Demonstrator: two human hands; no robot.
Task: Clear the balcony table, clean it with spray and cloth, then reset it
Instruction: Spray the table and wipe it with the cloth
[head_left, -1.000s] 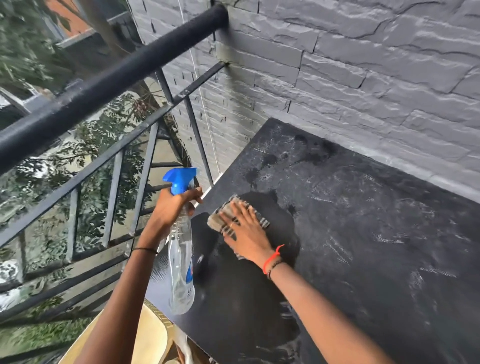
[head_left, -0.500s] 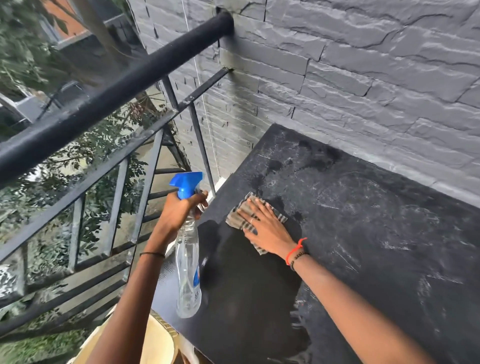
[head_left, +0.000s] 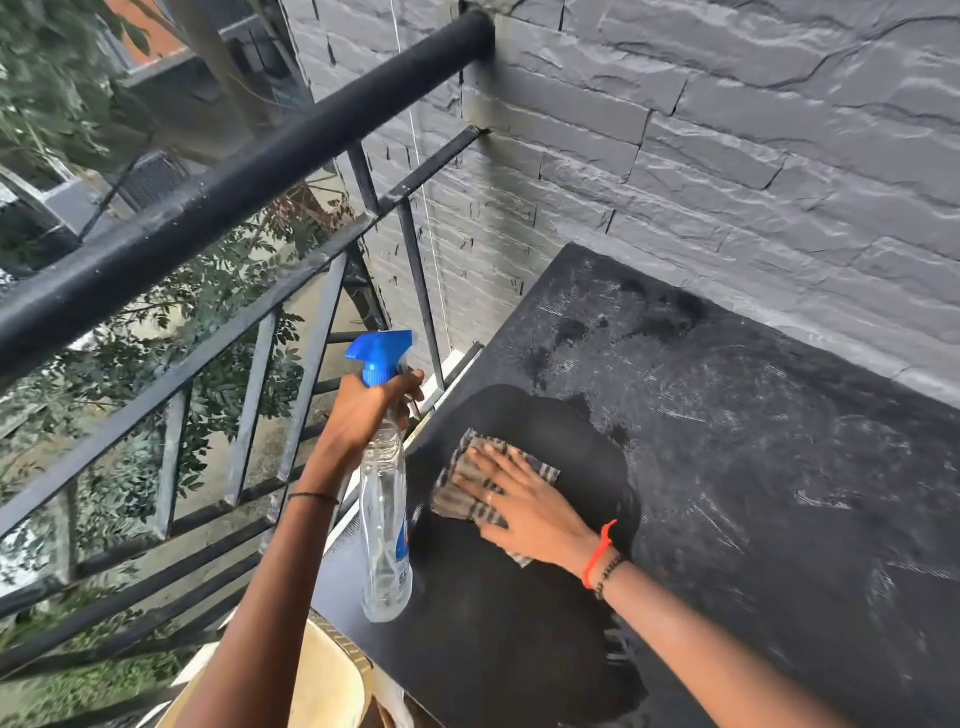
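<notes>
While my flat right hand (head_left: 524, 506) presses the cloth (head_left: 457, 501), I'd wipe overlapping strokes rightward.
Left hand (head_left: 363, 415) grips the bottle (head_left: 387, 519), clear.

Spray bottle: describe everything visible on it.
The spray bottle has a clear plastic body, a blue trigger head and a partly seen blue label low down. It hangs roughly upright by the left edge of the table. The left hand grips its neck; nothing else plainly touches it.
</notes>
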